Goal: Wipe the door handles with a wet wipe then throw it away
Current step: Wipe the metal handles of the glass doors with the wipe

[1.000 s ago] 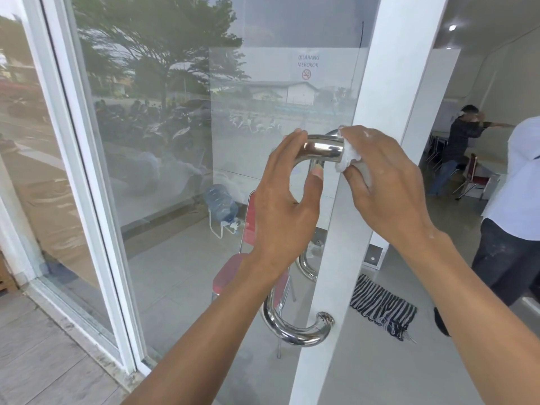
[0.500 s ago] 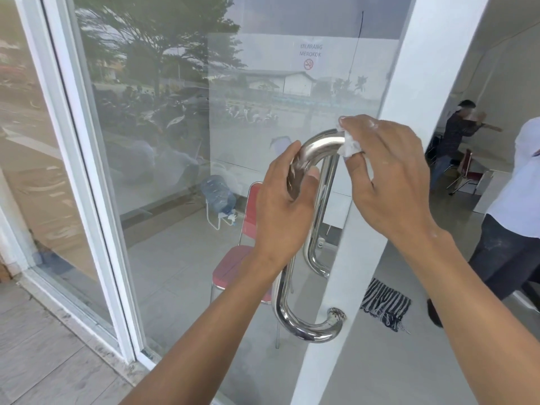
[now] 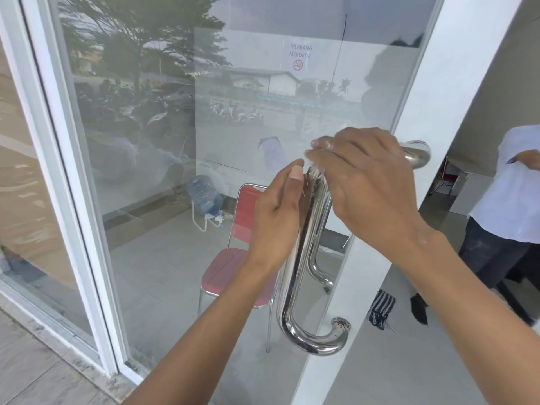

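Two bare forearms are reaching up from the bottom edge toward the frame's centre, meeting at the top bend of the chrome door handle (image 3: 295, 258). The left hand (image 3: 277, 217) is coming up from about 7 o'clock; its palm and fingers are wrapping the upper shaft of the handle and its thumb is standing up against the bar at the bend. The right hand (image 3: 365, 182) is coming in from about 4 o'clock, back of the hand toward the camera, fingers curling down over the top curve of the handle, just above the left thumb. The wet wipe (image 3: 314, 168) is showing only as a small white scrap under those fingertips (most of it is hidden by the hand), pressed on the metal. The two hands are lying close together, nearly touching.

Compared with half a second ago, the right hand has slid leftward along the top arm of the handle, from near the mount at the door frame (image 3: 438, 141) to the bend, so the mount end is now showing at 2 o'clock of the hand. The left hand is keeping its hold on the upper shaft.

Through the glass, at 7 o'clock of the hands, a red chair (image 3: 233, 273) is standing. Farther off, at 3 o'clock, a person in a pale shirt (image 3: 514, 194) is standing inside.
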The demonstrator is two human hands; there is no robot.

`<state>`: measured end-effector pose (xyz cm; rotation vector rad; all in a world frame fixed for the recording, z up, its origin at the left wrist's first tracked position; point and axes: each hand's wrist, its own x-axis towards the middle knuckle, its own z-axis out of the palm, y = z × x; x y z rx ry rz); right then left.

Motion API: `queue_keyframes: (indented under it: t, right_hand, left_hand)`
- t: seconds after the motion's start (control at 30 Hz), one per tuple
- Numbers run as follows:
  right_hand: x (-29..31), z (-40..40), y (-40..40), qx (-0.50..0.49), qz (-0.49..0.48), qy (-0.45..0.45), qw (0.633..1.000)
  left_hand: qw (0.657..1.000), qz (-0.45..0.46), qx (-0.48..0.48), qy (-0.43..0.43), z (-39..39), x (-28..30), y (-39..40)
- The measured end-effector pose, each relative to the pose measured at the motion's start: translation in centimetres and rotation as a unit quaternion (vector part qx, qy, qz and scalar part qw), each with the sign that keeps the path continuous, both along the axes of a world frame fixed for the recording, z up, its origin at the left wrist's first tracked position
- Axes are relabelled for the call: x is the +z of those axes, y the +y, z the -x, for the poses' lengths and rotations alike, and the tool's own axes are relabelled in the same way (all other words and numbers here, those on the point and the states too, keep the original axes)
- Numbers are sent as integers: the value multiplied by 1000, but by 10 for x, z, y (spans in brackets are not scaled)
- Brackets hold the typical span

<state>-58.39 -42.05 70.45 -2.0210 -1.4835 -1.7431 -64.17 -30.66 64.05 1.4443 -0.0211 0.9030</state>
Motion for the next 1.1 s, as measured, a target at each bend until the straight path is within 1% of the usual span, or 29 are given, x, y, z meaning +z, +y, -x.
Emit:
queue_keyframes:
  t: [0.07,0.17,0.3,0.37,0.43,0.53,0.6,0.63,0.73,0.8,0.9,0.97,1.1]
  right_hand:
    - [-4,0,6,-12,20,-24,999]
    - [-18,0,12,-8,55,-42,998]
    - [-63,0,8,10,132,-54,990]
    - [-75,0,1,10,144,-55,988]
    - [-70,-2,-3,10,119,-60,991]
    - [-46,-6,-4,-5,49,-55,997]
    - [-37,-5,-3,-13,19,-51,998]
    - [-38,-2,-2,-12,21,-49,999]
    - [-60,6,3,0,95,-46,994]
    - [-70,7,4,4,117,-43,992]
    - [-68,2,5,19,57,-36,998]
    - [-73,2,11,18,28,-31,999]
    - [-96,10,21,-17,40,-42,998]
  left_hand:
    - [999,26,-20,-5,-1,-1,4]
    - [998,55,-33,9,-2,-7,9]
    - [998,47,-37,28,2,-15,15]
    - [998,45,-42,35,5,-20,17]
    - [997,46,-46,34,9,-23,21]
    - [996,60,-59,30,12,-22,24]
    - [996,59,-64,31,12,-22,24]
    - [996,59,-67,31,12,-22,23]
    - [995,52,-75,31,13,-26,22]
    - [996,35,-77,32,14,-28,21]
    - [996,23,-83,27,16,-32,24]
    - [995,19,-88,39,19,-38,31]
    - [989,35,-126,66,18,-54,51]
